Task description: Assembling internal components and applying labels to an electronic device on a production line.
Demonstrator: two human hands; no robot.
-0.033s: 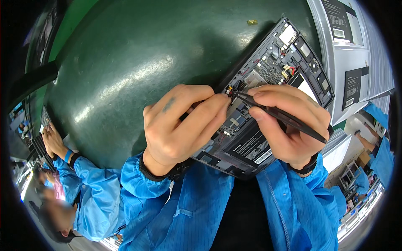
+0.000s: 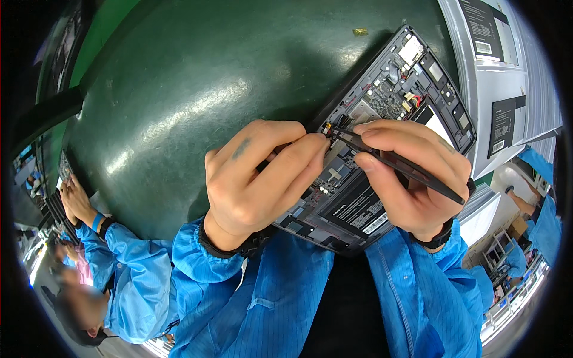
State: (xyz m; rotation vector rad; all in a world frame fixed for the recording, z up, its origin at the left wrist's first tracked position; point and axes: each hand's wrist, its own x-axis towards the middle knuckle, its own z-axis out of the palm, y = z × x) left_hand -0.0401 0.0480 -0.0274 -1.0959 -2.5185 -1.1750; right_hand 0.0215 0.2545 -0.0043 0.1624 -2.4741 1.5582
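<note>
An opened laptop body (image 2: 391,89) lies tilted, its circuit board and black battery (image 2: 357,210) exposed. My right hand (image 2: 415,173) grips black tweezers (image 2: 412,169) like a pen. Their tips reach a small spot by the board's left edge, beside some tiny yellow and red wires (image 2: 327,127). Close to those tips, my left hand (image 2: 256,179) has its thumb and fingers pinched together at the laptop's edge. Whatever lies between its fingertips is hidden. Both hands cover part of the board.
The laptop rests on a dark green table (image 2: 173,89), with a scrap of gold tape (image 2: 360,31) near the top. White trays (image 2: 495,77) holding black batteries (image 2: 507,125) stand at the right. At the left, a co-worker in blue (image 2: 140,286) handles a board.
The tweezers' tips have shifted very slightly to the left. My left hand and the laptop stay where they were.
</note>
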